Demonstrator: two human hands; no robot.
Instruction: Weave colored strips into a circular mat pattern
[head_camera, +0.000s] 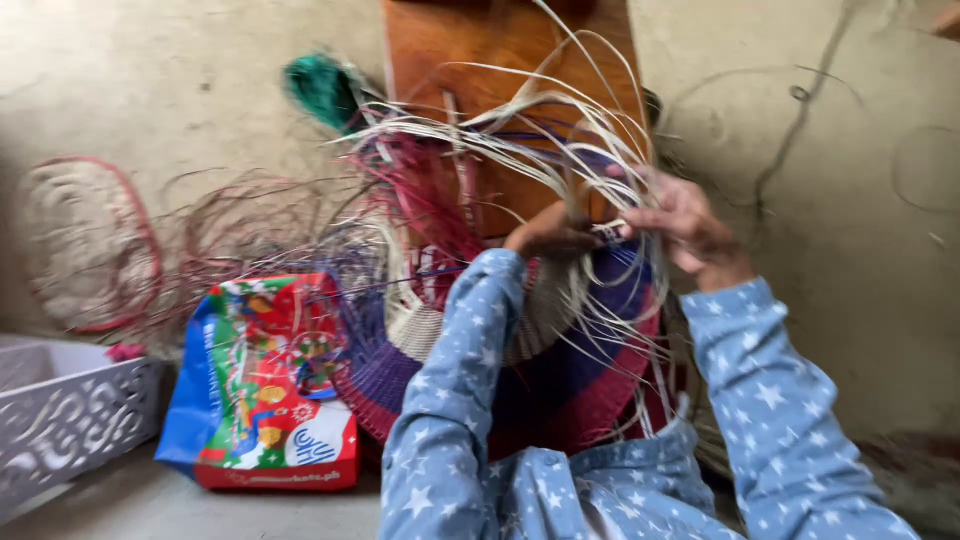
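A half-woven round basket (560, 370) in cream, purple and red bands rests against my lap, with long pale strips (540, 130) fanning up from its rim. My left hand (548, 232) pinches strips at the basket's upper edge. My right hand (685, 222) grips pale strips just beside it, fingers curled around them. Both arms wear blue sleeves with white stars. The picture is blurred by motion.
A colourful printed bag (265, 385) stands on the floor at the left. A grey cut-out plastic crate (70, 410) sits at the far left. A flat woven piece with a red rim (85, 245) leans on the wall. A brown wooden board (470, 50) stands behind the basket, with a green bundle (322, 90).
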